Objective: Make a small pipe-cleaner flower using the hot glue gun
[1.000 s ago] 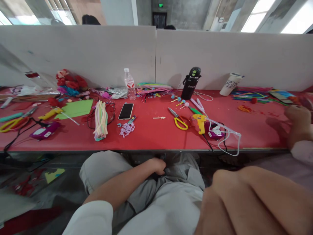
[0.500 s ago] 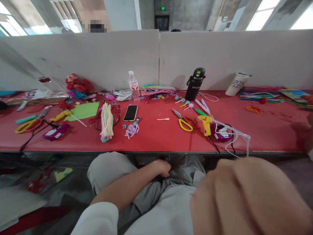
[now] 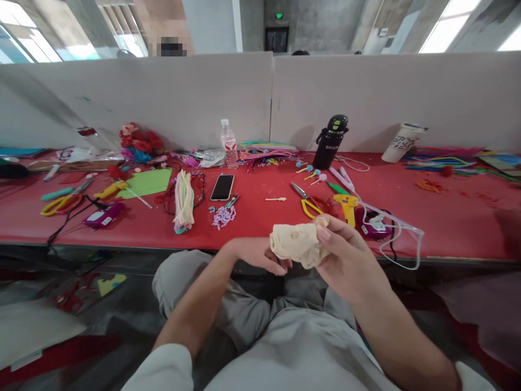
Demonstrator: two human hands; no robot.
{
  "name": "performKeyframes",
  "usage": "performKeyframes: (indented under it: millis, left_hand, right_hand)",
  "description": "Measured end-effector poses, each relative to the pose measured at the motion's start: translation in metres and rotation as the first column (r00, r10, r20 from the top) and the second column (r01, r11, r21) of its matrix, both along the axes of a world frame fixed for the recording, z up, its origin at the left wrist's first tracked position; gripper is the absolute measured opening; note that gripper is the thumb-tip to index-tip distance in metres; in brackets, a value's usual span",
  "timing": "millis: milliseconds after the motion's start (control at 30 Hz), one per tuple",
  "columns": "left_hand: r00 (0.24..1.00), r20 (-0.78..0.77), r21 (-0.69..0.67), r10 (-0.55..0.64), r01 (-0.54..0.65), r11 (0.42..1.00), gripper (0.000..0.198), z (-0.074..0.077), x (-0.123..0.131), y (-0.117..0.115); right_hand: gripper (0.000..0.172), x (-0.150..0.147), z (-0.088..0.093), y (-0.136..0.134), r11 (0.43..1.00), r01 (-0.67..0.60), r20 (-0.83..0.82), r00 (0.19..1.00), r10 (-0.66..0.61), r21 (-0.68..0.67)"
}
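My right hand (image 3: 345, 255) is closed around a crumpled cream-coloured wad of tissue (image 3: 296, 243), held above my lap just in front of the red table's edge (image 3: 122, 239). My left hand (image 3: 256, 254) touches the wad's lower left side with curled fingers. Just beyond the hands on the table lie yellow-handled scissors (image 3: 306, 202) and a yellow glue gun (image 3: 347, 205) with its white cable (image 3: 401, 231).
On the red table: a phone (image 3: 223, 187), a pastel pipe-cleaner bundle (image 3: 184, 200), purple bits (image 3: 223, 215), a water bottle (image 3: 229, 143), a black flask (image 3: 331, 141), a white cup (image 3: 402, 142), green paper (image 3: 147, 182), red flowers (image 3: 136, 142). A white partition (image 3: 268, 98) backs it.
My right hand has pulled away from the camera and come down holding the cream wad. My left hand has risen from my lap to meet it. The view has shifted slightly left.
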State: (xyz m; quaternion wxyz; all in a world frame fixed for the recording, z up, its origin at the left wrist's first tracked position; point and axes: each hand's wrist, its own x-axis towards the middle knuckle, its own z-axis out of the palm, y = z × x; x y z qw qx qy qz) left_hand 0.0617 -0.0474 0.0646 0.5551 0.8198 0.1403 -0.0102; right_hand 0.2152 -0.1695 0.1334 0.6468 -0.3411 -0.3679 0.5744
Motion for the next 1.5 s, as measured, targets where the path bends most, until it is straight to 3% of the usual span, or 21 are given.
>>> performKeyframes:
  millis: [67, 133, 233, 333, 467, 600, 667, 833, 967, 1067, 1233, 1400, 1500]
  left_hand:
    - [0.997, 0.033, -0.222, -0.072, 0.078, 0.972, 0.043, 0.024, -0.019, 0.007]
    - [0.988, 0.141, -0.305, 0.057, -0.012, 0.952, 0.048, 0.049, -0.032, 0.009]
    - [0.953, 0.197, -0.204, 0.231, -0.191, 0.96, 0.039, 0.077, -0.031, 0.006]
    - [0.936, 0.159, -0.067, 0.314, -0.307, 0.949, 0.029, 0.091, -0.018, 0.006]
    - [0.91, 0.143, 0.085, 0.39, -0.404, 0.911, 0.02, 0.087, 0.0, 0.008]
    - [0.822, 0.256, 0.302, 0.509, -0.568, 0.766, 0.015, 0.073, 0.012, 0.005]
    - [0.806, 0.302, 0.333, 0.51, -0.59, 0.736, 0.013, 0.069, 0.018, 0.003]
    - [0.868, 0.375, 0.357, 0.327, -0.46, 0.813, 0.016, 0.063, 0.022, 0.005]
    - [0.86, 0.437, 0.383, 0.264, -0.444, 0.81, 0.016, 0.06, 0.016, 0.01]
    - [0.842, 0.45, 0.32, 0.298, -0.463, 0.826, 0.015, 0.06, 0.012, 0.009]
    - [0.834, 0.391, 0.074, 0.39, -0.451, 0.889, 0.033, 0.058, 0.014, 0.007]
    - [0.839, 0.395, 0.015, 0.374, -0.413, 0.911, 0.029, 0.053, 0.015, 0.009]
    - [0.835, 0.39, -0.02, 0.389, -0.414, 0.91, 0.029, 0.05, 0.015, 0.011]
  right_hand:
    - [0.017, 0.005, -0.008, 0.005, 0.999, 0.026, 0.012, 1.0, -0.025, -0.019]
    - [0.019, 0.009, -0.016, 0.01, 0.998, 0.05, 0.029, 0.998, -0.049, -0.036]
    - [0.02, 0.014, -0.027, 0.017, 0.994, 0.105, 0.067, 0.992, -0.102, -0.031]
    - [0.02, 0.019, -0.038, 0.024, 0.979, 0.203, 0.189, 0.96, -0.206, 0.038]
    - [0.02, 0.024, -0.052, 0.03, 0.94, 0.311, 0.383, 0.858, -0.342, 0.142]
    - [0.022, 0.024, -0.059, 0.033, 0.921, 0.345, 0.432, 0.814, -0.389, 0.18]
    - [0.024, 0.021, -0.061, 0.034, 0.928, 0.328, 0.4, 0.837, -0.373, 0.179]
    - [0.031, 0.016, -0.066, 0.039, 0.934, 0.333, 0.286, 0.89, -0.356, 0.129]
    - [0.032, 0.016, -0.07, 0.042, 0.926, 0.355, 0.247, 0.893, -0.376, 0.126]
    - [0.026, 0.016, -0.071, 0.042, 0.938, 0.324, 0.244, 0.906, -0.346, 0.124]
    - [0.022, 0.017, -0.069, 0.039, 0.947, 0.288, 0.273, 0.908, -0.317, 0.142]
    - [0.018, 0.02, -0.07, 0.04, 0.958, 0.235, 0.28, 0.92, -0.274, 0.164]
    - [0.017, 0.021, -0.071, 0.04, 0.935, 0.295, 0.39, 0.851, -0.351, 0.196]
